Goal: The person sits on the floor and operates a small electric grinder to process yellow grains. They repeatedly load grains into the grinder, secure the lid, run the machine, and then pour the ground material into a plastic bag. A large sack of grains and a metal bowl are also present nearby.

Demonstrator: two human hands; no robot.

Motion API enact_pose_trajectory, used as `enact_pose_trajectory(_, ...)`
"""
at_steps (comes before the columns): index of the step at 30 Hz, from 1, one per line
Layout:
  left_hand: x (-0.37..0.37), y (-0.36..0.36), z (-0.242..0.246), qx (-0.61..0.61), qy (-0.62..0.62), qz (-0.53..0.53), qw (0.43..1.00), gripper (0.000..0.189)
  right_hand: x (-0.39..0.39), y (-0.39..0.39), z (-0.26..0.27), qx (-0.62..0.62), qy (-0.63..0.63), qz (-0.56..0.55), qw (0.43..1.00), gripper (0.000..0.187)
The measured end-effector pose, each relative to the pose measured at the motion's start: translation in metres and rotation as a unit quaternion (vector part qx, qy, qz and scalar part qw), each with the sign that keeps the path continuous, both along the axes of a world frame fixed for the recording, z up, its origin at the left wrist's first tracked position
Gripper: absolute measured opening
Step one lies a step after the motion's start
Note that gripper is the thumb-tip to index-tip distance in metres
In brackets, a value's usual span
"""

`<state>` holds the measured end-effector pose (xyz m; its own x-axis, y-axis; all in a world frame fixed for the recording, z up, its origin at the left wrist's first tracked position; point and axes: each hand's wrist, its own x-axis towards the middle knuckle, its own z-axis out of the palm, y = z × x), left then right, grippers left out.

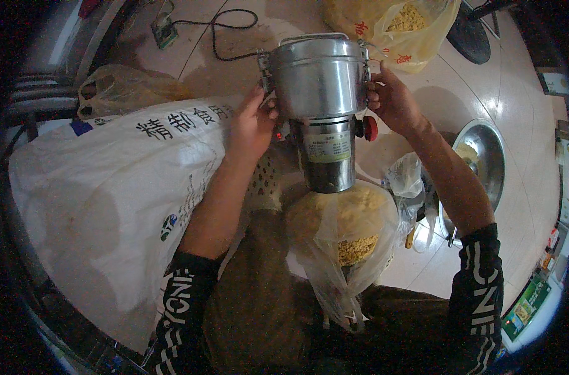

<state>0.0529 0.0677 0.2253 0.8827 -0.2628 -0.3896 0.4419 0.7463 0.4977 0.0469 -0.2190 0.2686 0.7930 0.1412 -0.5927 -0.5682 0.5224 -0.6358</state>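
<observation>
A stainless steel electric grinder (319, 79) is between my two hands, with a clamped lid, a paper label and a red knob (370, 128) on its right side. My left hand (255, 124) grips its left side by the metal latch (265, 70). On the opposite side, my right hand (394, 101) has its fingers curled at the other latch (364, 54). The lid is on, so the inside is hidden. Just below the grinder's base, a clear plastic bag (331, 225) of coarse yellowish crumbs sits between my legs.
A large white woven sack (101, 187) spreads on the left, near a crumpled bag (125, 89). A black power cord (212, 35) loops behind the grinder. Another bag of crumbs (406, 28) lies at the top. To the right stands a metal basin (493, 164) holding pale powder.
</observation>
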Motion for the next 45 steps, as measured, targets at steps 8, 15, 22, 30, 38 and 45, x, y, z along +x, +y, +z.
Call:
enact_pose_trajectory(8, -0.010, 0.003, 0.020, -0.048, -0.028, 0.007, 0.998, 0.015, -0.013, -0.016, 0.003, 0.014, -0.046, 0.021, 0.999, 0.036)
enact_pose_trajectory(15, -0.053, 0.010, 0.056, 0.067, -0.052, -0.032, 0.996, 0.028, -0.067, -0.038, 0.015, -0.258, -0.113, 0.146, 0.948, 0.040)
enact_pose_trajectory(22, -0.089, 0.037, 0.064, 0.195, -0.096, -0.152, 0.964, 0.025, -0.084, -0.044, 0.041, -0.131, -0.031, 0.337, 0.932, 0.051)
enact_pose_trajectory(30, -0.109, 0.048, 0.032, 0.456, -0.358, -0.366, 0.728, 0.021, -0.106, -0.029, 0.027, -0.184, -0.016, 0.487, 0.854, 0.055)
enact_pose_trajectory(38, -0.112, 0.039, 0.023, 0.477, -0.394, -0.381, 0.688, 0.023, -0.112, -0.025, 0.012, -0.217, -0.040, 0.506, 0.834, 0.069)
enact_pose_trajectory(45, -0.112, 0.039, 0.030, 0.478, -0.367, -0.397, 0.692, 0.023, -0.113, -0.023, 0.010, -0.221, -0.063, 0.502, 0.833, 0.075)
